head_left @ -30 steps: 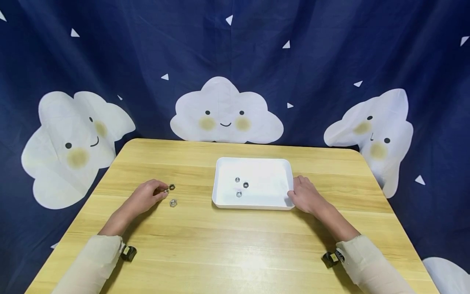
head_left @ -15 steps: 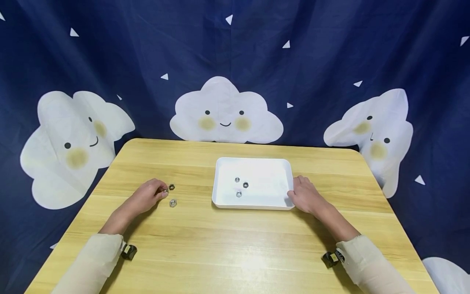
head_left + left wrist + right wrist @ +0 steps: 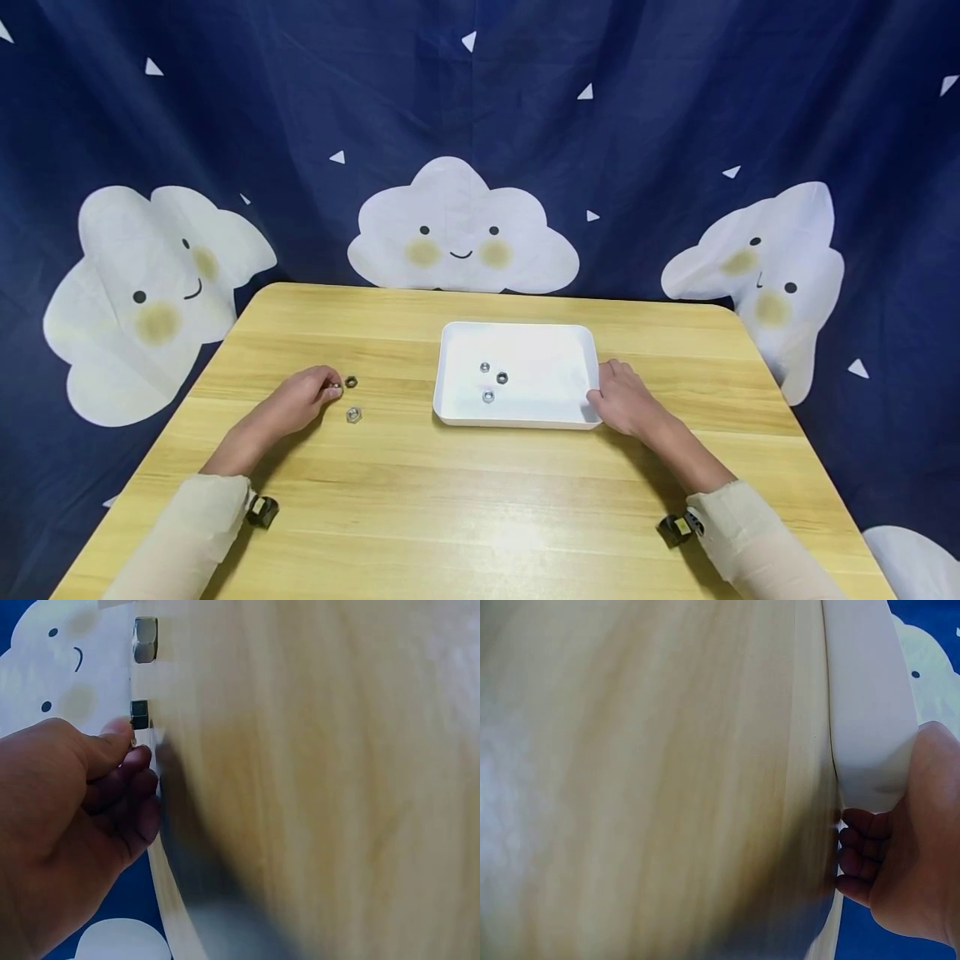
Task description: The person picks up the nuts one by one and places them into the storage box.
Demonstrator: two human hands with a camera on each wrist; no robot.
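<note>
My left hand (image 3: 303,396) pinches a small metal nut (image 3: 336,386) between thumb and fingertips, low over the table's left side. In the left wrist view only a sliver of that nut (image 3: 133,741) shows. Just right of the fingertips lies a dark nut (image 3: 351,382), and nearer the front a larger silver nut (image 3: 354,414). My right hand (image 3: 626,400) grips the right end of a white tray (image 3: 540,422), thumb over the rim and fingers curled outside against the wall. Inside the tray are two silver nuts (image 3: 489,397) and a dark nut (image 3: 502,378).
The wooden table (image 3: 420,500) ends at a rounded back edge, close behind the tray. A dark blue curtain (image 3: 637,125) with cloud prints hangs beyond it. Each sleeve cuff carries a small black wrist camera (image 3: 262,511).
My left fingertips have closed further round the small nut and drawn slightly left, away from the dark nut. The right hand and the tray have stayed in place.
</note>
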